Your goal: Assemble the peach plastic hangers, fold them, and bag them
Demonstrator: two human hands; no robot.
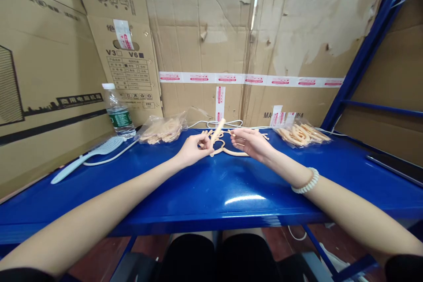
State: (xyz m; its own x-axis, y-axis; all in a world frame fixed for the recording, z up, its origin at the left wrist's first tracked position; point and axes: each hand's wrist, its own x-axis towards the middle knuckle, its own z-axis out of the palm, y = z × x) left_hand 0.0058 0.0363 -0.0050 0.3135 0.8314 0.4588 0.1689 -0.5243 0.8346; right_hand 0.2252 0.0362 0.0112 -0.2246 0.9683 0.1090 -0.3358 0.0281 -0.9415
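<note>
My left hand (197, 148) is closed in a pinch round a pale beige stick (218, 129), which tilts up and to the right. To its right, my right hand (251, 142) has its fingers bent together; a small beige bit seems to show at the fingertips, too small to name. Beneath and between the hands, curved beige pieces (236, 153) lie on the blue tabletop (205, 194). Several thinner beige pieces (207, 132) lie just behind, partly covered by the hands.
A clear bag of beige pieces (163, 130) lies left, another bag (300, 133) right. Far left are a water bottle (119, 112) and a pale blue hairbrush (89, 156). A white cable (201, 122) runs along the back, before cardboard (201, 44). A dark flat device (396, 168) lies right.
</note>
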